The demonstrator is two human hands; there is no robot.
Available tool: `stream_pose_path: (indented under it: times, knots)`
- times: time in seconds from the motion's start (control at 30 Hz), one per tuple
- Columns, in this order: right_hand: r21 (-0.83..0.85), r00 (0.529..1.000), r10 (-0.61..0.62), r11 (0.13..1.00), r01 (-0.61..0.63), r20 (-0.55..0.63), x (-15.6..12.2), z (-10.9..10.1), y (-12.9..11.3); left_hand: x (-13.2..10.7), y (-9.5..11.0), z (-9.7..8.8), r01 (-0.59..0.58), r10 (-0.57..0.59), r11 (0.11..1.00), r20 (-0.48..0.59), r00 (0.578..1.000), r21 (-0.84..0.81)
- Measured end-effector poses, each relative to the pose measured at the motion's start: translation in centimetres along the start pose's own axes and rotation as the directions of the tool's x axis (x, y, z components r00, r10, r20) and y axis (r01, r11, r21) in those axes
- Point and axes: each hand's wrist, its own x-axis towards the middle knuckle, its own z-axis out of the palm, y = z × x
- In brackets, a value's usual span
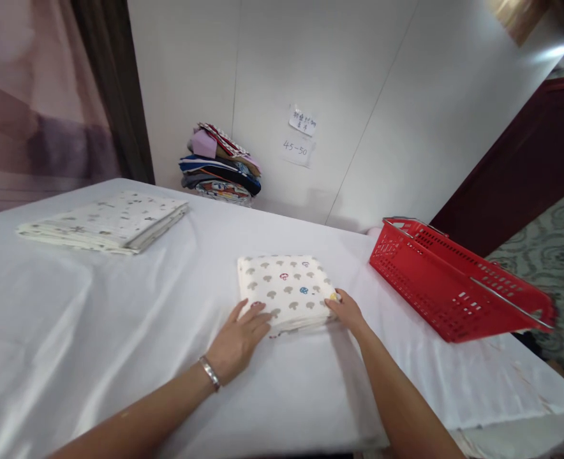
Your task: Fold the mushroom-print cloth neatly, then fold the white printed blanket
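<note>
A folded white cloth [289,290] printed with grey, red and blue mushrooms lies in front of me on the white-covered table. On its near left corner rests my left hand [238,335], fingers stretched out; a silver bracelet circles that wrist. My right hand [347,311] grips the near right corner, thumb on top and the other fingers at the edge, partly hidden. Farther left sits a larger folded cloth [114,217], white with small dark prints, apart from both hands.
A red plastic basket [454,287] with metal handles stands at the table's right side. Behind the far edge is a pile of folded fabrics [222,166] against the white wall. Two paper notes [297,150] hang on that wall. The white table cover [177,306] is wrinkled on the left.
</note>
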Motion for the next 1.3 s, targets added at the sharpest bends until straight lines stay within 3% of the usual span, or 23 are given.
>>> stream_pose_path:
  times: [0.13,0.23,0.3,0.37,0.43,0.53,0.63,0.73,0.87,1.3]
  knots:
    - [0.006,0.999,0.012,1.000,-0.012,0.041,-4.5,0.2,1.1,-0.4,-2.3,-1.9,0.053,-0.055,0.998,0.044,0.998,0.045]
    - [-0.021,1.000,-0.011,1.000,0.011,0.019,-6.1,0.0,1.1,-0.1,-1.9,-2.2,0.090,-0.091,0.996,0.074,0.993,0.020]
    - [-0.041,0.990,-0.129,0.991,0.126,-0.065,-6.6,-0.3,0.9,0.1,-1.2,-1.9,0.108,-0.108,0.994,0.076,0.991,0.003]
    - [-0.069,0.927,-0.333,0.943,0.326,-0.175,-6.9,-0.6,0.5,0.5,-0.6,-1.6,0.116,-0.116,0.993,0.067,0.991,-0.006]
    - [-0.111,0.823,-0.514,0.857,0.503,-0.240,-7.4,-0.7,0.2,0.9,-0.1,-1.2,0.113,-0.112,0.994,0.055,0.992,-0.012]
    - [-0.159,0.709,-0.680,0.733,0.661,-0.188,-8.0,-0.7,-0.4,1.9,0.6,-0.6,0.100,-0.098,0.995,0.051,0.994,-0.027]
    - [-0.191,0.662,-0.745,0.664,0.723,-0.083,-8.4,-0.6,-1.1,3.0,1.3,0.1,0.099,-0.095,0.994,0.066,0.993,-0.051]
    - [-0.230,0.662,-0.749,0.649,0.725,-0.029,-8.3,-0.4,-1.5,3.8,1.8,0.9,0.119,-0.111,0.990,0.094,0.989,-0.078]
    - [-0.267,0.696,-0.718,0.669,0.694,0.009,-7.9,-0.2,-1.9,4.0,1.7,1.8,0.153,-0.144,0.985,0.108,0.984,-0.077]
    - [-0.109,0.730,-0.683,0.726,0.679,0.001,-6.8,0.2,-2.5,5.1,2.3,2.3,0.189,-0.173,0.976,0.144,0.974,-0.108]
